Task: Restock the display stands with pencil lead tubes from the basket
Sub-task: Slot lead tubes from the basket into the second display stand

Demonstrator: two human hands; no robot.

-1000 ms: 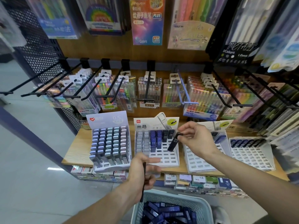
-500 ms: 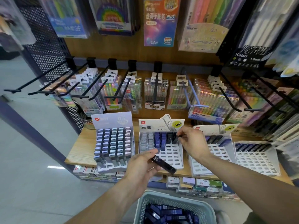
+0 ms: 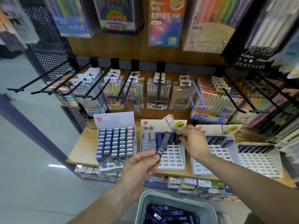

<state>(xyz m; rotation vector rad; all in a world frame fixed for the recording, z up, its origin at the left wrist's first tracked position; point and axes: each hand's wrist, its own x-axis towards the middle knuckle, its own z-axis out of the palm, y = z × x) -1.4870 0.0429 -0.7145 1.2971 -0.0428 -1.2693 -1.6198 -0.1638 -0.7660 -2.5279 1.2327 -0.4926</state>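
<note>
Pinching a black lead tube point(image 3: 162, 147) in my left hand point(image 3: 140, 165). My right hand point(image 3: 193, 143) fingers grip another tube point(image 3: 177, 139) in the middle display stand point(image 3: 174, 160).

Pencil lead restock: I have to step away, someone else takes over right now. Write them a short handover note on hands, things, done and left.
Left hand: pinches a black lead tube marked HB 0.5, raised in front of the middle stand.
Right hand: fingertips on a tube at the right end of that stand's top row; whether the grip is closed on it is unclear.
Basket: low in front, holds many tubes.
Done: left stand looks nearly full; middle stand has its top rows partly filled.
Left: the middle stand's lower slots, and most slots of the two stands to the right.
</note>
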